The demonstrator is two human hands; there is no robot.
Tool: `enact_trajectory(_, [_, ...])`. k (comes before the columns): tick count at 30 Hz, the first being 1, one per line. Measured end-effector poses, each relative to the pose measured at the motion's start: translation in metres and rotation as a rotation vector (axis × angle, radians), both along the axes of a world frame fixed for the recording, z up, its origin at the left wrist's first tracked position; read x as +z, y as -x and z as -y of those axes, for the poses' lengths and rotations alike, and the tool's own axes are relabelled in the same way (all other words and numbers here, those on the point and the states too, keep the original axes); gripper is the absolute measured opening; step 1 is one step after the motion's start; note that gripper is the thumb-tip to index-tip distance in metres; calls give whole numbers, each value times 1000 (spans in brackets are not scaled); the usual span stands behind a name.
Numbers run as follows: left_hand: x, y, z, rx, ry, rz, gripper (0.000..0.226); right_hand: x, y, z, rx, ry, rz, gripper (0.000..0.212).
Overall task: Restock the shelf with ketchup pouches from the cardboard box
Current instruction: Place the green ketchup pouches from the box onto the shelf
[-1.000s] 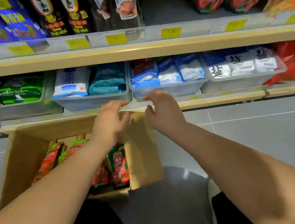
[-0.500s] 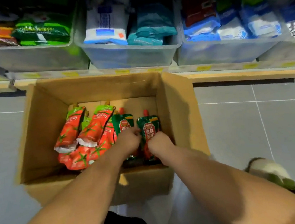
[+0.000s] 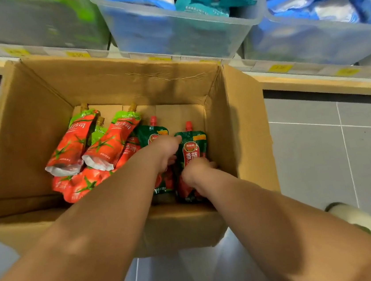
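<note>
Left hand [image 3: 167,151] is gripping the left pouch [image 3: 153,132], right hand [image 3: 197,171] the right pouch [image 3: 191,145]; slick foil risks slipping loose.

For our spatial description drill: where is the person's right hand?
Head view: the right hand is inside the cardboard box, by its right wall, gripping the rightmost green pouch.

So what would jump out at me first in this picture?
The open cardboard box on the floor, with bright red ketchup pouches piled at its left. At its right, the left hand and right hand reach onto two dark green pouches. Behind it, clear bins of blue packets fill the shelf.
</note>
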State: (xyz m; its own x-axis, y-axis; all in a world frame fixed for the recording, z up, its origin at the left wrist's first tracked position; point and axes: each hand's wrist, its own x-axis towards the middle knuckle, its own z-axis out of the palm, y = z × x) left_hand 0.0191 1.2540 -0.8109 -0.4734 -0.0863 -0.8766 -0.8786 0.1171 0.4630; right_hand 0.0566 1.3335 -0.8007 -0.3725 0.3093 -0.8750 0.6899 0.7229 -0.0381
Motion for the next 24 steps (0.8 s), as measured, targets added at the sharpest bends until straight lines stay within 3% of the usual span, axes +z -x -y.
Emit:
enact_trajectory(6, [7, -2, 6, 23, -59, -30, 62, 3, -3, -6, -88, 9, -184, 79])
enact_trajectory(9, [16, -9, 12, 48, -114, -74, 50, 11, -7, -9, -89, 78, -228, 79])
enact_trajectory(12, [35, -17, 17, 62, -91, -137, 24, 30, -14, -12, -73, 241, -235, 76])
enact_trajectory(20, [145, -14, 22, 112, -56, -327, 20, 137, -11, -35, 1, 502, -421, 79])
enact_trajectory(24, [205, -4, -2, 82, -61, -447, 16, 197, 4, -66, 16, 534, -543, 74])
